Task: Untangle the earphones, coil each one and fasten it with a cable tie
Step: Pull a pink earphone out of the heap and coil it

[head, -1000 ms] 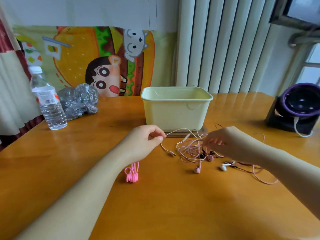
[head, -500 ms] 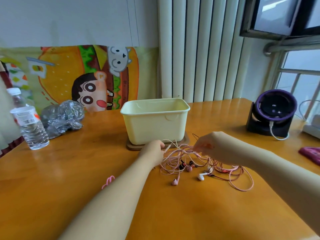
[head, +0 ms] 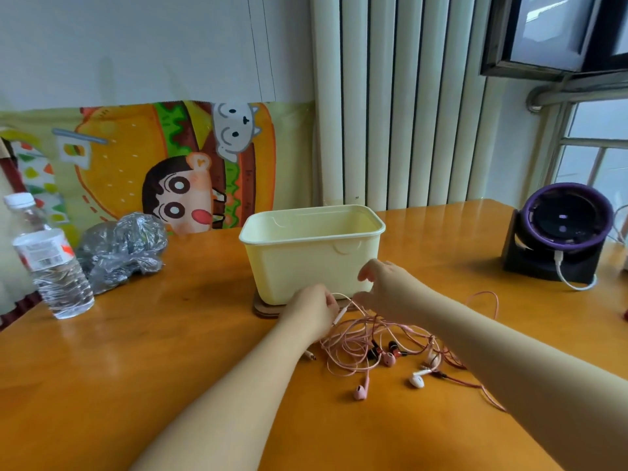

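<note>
Fingers (head: 329,301) of left hand (head: 311,312) pinch tangled earphones (head: 356,339); bottle label (head: 42,250) too blurred.

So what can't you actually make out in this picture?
All from the head view:
- Floor of the yellow tub: its near wall hides it.
- How many earphones are in the tangle: the cords overlap, and the right forearm covers some.
- Whether the right hand pinches a cord: the back of the hand hides its fingertips.
- Print on the water bottle label: too small and blurred.
</note>
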{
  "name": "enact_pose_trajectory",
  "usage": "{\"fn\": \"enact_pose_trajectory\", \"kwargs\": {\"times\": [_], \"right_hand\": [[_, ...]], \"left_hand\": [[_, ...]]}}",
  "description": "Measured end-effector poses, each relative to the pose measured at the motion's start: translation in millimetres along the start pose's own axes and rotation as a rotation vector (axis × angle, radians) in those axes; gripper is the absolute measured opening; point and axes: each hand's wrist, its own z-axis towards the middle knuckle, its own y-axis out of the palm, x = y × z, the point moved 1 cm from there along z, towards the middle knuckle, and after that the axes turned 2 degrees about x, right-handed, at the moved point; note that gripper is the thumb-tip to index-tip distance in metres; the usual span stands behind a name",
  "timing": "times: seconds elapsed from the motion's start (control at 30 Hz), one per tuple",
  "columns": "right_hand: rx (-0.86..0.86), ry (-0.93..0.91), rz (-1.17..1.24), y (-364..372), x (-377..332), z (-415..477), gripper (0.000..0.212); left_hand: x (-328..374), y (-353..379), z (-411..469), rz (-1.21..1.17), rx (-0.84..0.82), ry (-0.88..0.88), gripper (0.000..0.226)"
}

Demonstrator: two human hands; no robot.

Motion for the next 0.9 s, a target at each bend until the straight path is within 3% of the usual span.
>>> {"fn": "enact_pose_trajectory", "kwargs": {"times": [0.17, 0.27, 0.37, 0.47, 0.57, 0.7, 0.8, 0.9], "right_hand": [[-0.221, 0.128, -0.201, 12.3, 2.6, 5.8, 0.040], [-0.192, 0.104, -0.161, 13.4, 4.1, 4.2, 0.022], [-0.046, 0.089, 0.227, -8.2, -2.4, -5.3, 0.019], [0.112, 0.030, 0.560, -35.8, -11.4, -16.2, 0.015], [0.273, -0.076, 0.458, -54.0, -22.0, -21.9, 0.011], [0.407, -0.078, 0.466, -67.0, -29.9, -23.9, 0.008], [0.428, -0.031, 0.411, -67.4, -27.4, -25.0, 0.011], [0.380, 0.076, 0.199, -66.2, -20.7, -26.2, 0.021]], "left_hand": [[0.7, 7.6, -12.3, 0.203, -0.165, -0.010, 0.036], [3.8, 4.8, -17.3, 0.216, -0.186, -0.029, 0.033], [-0.2, -8.7, -24.1, -0.061, -0.066, -0.075, 0.025], [-3.0, -34.9, -27.2, -0.577, 0.130, -0.125, 0.013], [6.7, -72.6, -36.6, -0.980, 0.274, -0.110, 0.009], [6.1, -121.1, -48.7, -1.021, 0.511, -0.025, 0.016], [3.3, -141.1, -55.8, -1.055, 0.538, -0.026, 0.011], [3.7, -153.6, -70.8, -1.225, 0.484, -0.064, 0.022]]}}
